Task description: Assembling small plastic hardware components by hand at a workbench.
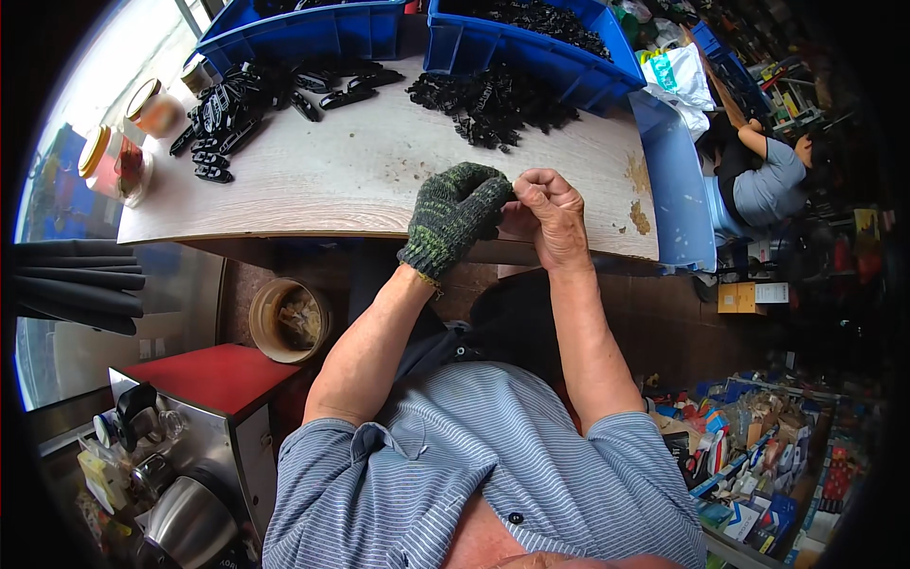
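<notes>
Both my hands meet above the table's near edge. My left hand, in a dark green and black knitted glove, is closed, and what it grips is hidden in its fingers. Beside it my bare right hand pinches thumb against fingertips right at the glove's tip; anything between them is too small to make out. Beyond the hands lies a heap of small black parts on the pale wood-grain table. To the left are piled longer black pieces with silvery marks, like clips or small tool bodies.
Two blue bins with black parts stand at the back. Lidded jars line the left edge. A pale blue bin adjoins the right edge. Below left are a bucket and a red-topped cabinet. Another person crouches at right.
</notes>
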Tool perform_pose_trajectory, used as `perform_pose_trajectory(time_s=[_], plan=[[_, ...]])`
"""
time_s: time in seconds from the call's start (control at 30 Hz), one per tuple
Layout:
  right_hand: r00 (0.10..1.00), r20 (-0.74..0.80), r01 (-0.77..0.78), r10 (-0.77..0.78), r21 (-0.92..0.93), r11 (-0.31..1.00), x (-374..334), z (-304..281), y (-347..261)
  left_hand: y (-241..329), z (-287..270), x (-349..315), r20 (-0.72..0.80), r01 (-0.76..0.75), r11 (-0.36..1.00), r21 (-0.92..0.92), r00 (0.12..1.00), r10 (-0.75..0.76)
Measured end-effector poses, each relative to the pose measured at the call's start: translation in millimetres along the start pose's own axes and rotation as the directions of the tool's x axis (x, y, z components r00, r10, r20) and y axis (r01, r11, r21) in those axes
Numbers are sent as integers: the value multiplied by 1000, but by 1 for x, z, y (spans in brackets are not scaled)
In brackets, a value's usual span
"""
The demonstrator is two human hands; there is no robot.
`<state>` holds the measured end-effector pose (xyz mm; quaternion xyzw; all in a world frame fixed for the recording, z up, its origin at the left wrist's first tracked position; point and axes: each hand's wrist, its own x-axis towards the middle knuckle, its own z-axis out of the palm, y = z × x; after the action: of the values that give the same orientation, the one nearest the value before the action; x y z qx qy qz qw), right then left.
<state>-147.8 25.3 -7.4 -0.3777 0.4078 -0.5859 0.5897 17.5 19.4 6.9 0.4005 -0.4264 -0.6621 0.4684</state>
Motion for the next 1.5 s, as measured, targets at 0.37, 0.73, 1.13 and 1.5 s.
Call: perform_pose_trajectory(time_s=[0.37,0.73,1.13,1.5], plan=[[981,-1,-189,194,-239,952,5,15,-22,-5,-1,-4,-120,-59,993,-101,992,47],[999,4,-47,49,-244,969,1,12,-12,-3,-1,-6,-65,-51,995,-85,997,46],[875,-479,129,-75,80,988,16,-43,-40,-11,-4,-10,-39,-98,976,-193,995,92],[911,-407,-138,59,-167,976,35,-26,-34,-18,-6,-10,4,-157,979,-129,987,159]])
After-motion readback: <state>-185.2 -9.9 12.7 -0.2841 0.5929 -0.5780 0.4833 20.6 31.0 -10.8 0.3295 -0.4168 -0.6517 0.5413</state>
